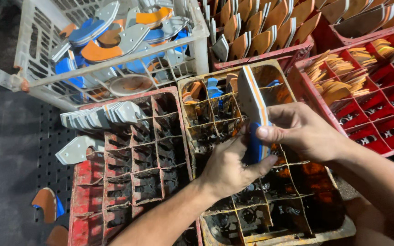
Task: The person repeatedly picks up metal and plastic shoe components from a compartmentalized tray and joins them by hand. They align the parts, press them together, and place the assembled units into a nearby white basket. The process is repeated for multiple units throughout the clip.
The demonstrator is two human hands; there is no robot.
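Observation:
Both my hands hold a stack of flat layered sole pieces [253, 98], white, orange and blue at the edges, standing on end over a yellow divided crate [192, 86]. My right hand [299, 130] pinches the stack from the right, thumb on its front edge. My left hand [229, 166] grips the lower blue part of the stack from below and the left. A few blue and orange pieces lie in the yellow crate's far cells.
A red divided crate [87, 191] at left carries a row of grey pieces [103, 116]. A white basket [192, 48] holds mixed grey, blue and orange pieces. Red crates [384, 132] with orange pieces stand at right and behind. Loose pieces [46, 205] lie on the dark floor.

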